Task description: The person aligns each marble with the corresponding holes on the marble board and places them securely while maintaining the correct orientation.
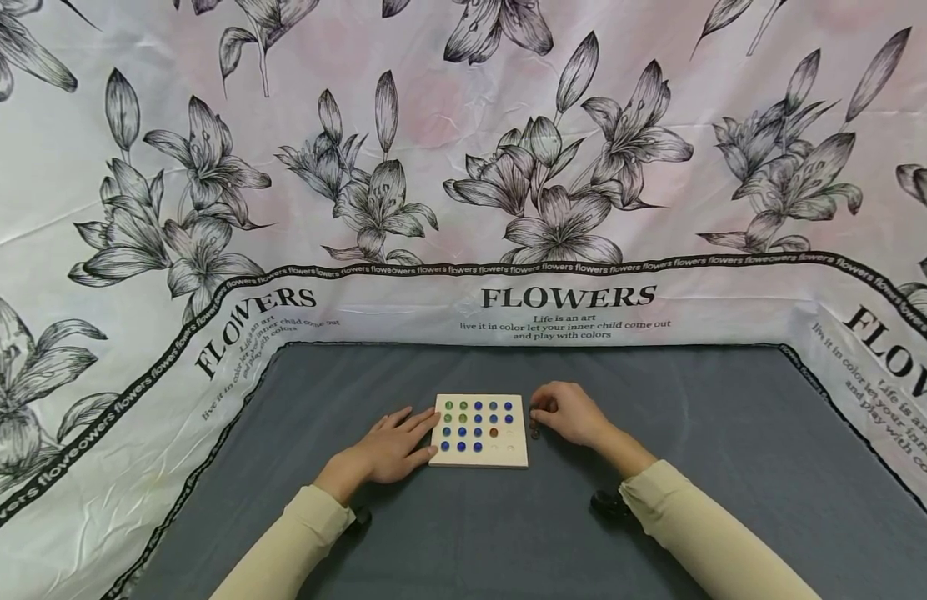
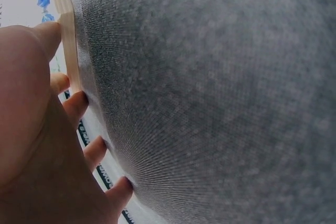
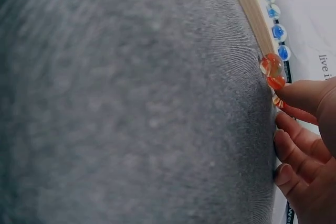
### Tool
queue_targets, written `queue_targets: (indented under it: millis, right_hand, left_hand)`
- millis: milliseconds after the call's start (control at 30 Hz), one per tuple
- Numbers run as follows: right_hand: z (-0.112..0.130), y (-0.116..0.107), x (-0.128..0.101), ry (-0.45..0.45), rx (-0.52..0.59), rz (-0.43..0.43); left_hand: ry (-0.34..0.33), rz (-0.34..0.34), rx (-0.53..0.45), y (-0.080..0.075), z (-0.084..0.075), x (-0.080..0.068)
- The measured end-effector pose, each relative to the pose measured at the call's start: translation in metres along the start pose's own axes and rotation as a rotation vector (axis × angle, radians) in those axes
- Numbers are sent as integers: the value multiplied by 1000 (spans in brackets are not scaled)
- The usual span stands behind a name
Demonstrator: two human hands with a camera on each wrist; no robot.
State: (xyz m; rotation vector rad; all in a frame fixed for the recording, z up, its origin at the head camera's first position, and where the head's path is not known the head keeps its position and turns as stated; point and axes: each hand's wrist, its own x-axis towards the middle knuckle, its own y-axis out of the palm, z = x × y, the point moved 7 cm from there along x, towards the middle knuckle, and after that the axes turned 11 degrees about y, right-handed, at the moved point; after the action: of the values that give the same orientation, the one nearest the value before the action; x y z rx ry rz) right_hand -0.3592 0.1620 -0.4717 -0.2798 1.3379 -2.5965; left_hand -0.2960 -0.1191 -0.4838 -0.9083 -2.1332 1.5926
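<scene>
A pale wooden board (image 1: 514, 458) with rows of round hollows lies flat on the cloth. Green marbles (image 1: 448, 405), blue marbles (image 1: 462, 447) and one orange marble (image 1: 493, 432) sit in it; several hollows at its near right corner hold nothing. My left hand (image 1: 392, 446) lies spread at the board's left edge, thumb and fingertips touching it. Just right of the board, my right hand (image 1: 572, 414) pinches an orange-and-clear marble (image 3: 277, 100) between thumb and index finger, low by the cloth. Loose orange marbles (image 3: 272, 65) lie beside it, along the board's right side.
Dark grey cloth (image 1: 463, 533) covers the table. Behind and at the sides hangs a white flower-printed curtain (image 1: 403, 308) with lettering. Dark wrist devices (image 1: 608, 503) sit beneath the cuffs of both sleeves.
</scene>
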Motion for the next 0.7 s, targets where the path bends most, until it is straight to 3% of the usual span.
queue_targets:
  millis: [700]
  right_hand:
    - [1, -23, -25, -71, 111, -38]
  left_hand:
    - [-15, 34, 27, -3, -4, -1]
